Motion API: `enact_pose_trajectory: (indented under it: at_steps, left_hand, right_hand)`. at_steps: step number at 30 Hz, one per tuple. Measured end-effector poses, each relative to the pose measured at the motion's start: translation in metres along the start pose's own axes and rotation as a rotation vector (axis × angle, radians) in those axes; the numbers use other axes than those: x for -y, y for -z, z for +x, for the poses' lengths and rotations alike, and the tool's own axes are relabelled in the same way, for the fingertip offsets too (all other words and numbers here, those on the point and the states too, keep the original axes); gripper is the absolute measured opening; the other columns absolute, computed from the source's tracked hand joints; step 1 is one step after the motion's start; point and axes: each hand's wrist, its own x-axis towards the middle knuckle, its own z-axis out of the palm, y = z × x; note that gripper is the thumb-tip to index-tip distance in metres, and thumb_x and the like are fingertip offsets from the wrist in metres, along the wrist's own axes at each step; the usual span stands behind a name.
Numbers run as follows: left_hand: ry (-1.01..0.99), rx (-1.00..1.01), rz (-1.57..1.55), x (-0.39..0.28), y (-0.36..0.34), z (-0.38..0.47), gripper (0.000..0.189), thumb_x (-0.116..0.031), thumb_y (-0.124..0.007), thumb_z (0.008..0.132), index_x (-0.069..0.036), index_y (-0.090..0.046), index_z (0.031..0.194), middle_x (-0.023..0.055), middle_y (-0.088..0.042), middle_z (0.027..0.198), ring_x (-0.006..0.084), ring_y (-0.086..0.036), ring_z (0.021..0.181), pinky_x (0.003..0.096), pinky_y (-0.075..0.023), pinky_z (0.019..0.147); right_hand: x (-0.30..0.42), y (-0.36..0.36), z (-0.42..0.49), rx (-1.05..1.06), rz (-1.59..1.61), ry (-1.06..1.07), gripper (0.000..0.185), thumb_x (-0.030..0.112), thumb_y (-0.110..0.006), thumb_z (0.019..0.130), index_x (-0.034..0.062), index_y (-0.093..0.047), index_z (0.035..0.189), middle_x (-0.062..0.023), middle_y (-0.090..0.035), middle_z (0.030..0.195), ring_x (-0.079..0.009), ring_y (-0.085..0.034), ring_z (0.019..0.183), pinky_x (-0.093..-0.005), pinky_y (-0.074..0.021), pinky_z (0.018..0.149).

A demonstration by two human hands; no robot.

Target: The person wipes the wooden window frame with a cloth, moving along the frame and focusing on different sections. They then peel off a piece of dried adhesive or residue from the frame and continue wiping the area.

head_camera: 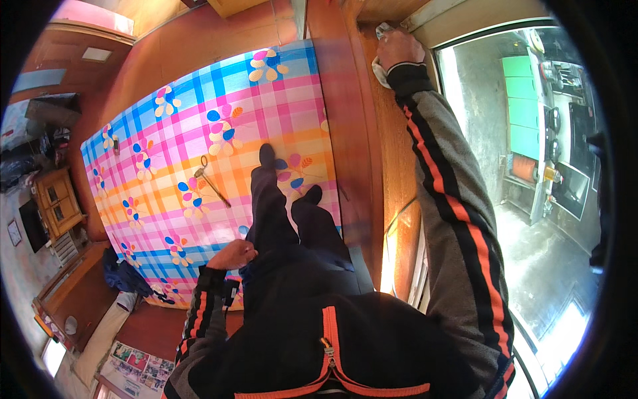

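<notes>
My right hand (400,49), reaching far up and to the right, presses a whitish cloth (380,73) against a varnished wooden frame (394,129) beside the glass pane. The cloth bunches out on both sides of the fingers. Low by my thigh, my left hand (233,255) hangs with its fingers curled in, and nothing shows in it. My feet in dark footwear stand on a bright plaid, balloon-and-leaf patterned cover (239,189). A hammer (215,188) lies on this cover to the left of my feet, with a ring-shaped item (204,161) at its head.
A small dark object (116,145) rests near the cover's far left edge. Dark clothing (124,277) is heaped at its lower left. A thin cable (398,217) runs along the frame. Through the glass (478,124), green cabinets (521,104) and a counter are visible.
</notes>
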Motion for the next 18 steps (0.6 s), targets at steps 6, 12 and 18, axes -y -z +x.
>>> enact_pose_trajectory:
  at_steps: [6, 12, 18]
  left_hand:
    - [-0.096, -0.078, 0.018, -0.007, 0.013, 0.010, 0.029, -0.023, -0.061, 0.092, 0.004, -0.062, 0.080, 0.0231, -0.059, 0.068, 0.0344, -0.060, 0.066, 0.0441, -0.0454, 0.062]
    - [-0.114, -0.078, 0.020, 0.018, 0.051, 0.026, 0.028, -0.021, -0.059, 0.091, 0.005, -0.064, 0.081, 0.0250, -0.060, 0.071, 0.0352, -0.062, 0.067, 0.0434, -0.0467, 0.065]
    - [-0.071, 0.015, 0.162, 0.018, 0.111, 0.041, 0.031, -0.026, -0.058, 0.089, 0.004, -0.066, 0.082, 0.0283, -0.065, 0.086, 0.0444, -0.063, 0.086, 0.0496, -0.0493, 0.076]
  right_hand:
    - [-0.009, -0.011, -0.019, 0.014, 0.122, -0.020, 0.017, 0.024, -0.059, 0.086, 0.0161, -0.073, 0.090, -0.0162, -0.072, 0.087, -0.0379, -0.070, 0.083, -0.0511, -0.0565, 0.071]
    - [0.018, 0.003, 0.009, 0.196, -0.135, -0.235, 0.026, 0.028, -0.056, 0.090, 0.0109, -0.075, 0.087, -0.0182, -0.071, 0.090, -0.0395, -0.069, 0.085, -0.0502, -0.0557, 0.075]
    - [0.029, -0.003, 0.003, 0.115, -0.029, -0.257, 0.031, 0.032, -0.057, 0.089, 0.0089, -0.074, 0.079, -0.0201, -0.070, 0.084, -0.0421, -0.068, 0.080, -0.0510, -0.0556, 0.073]
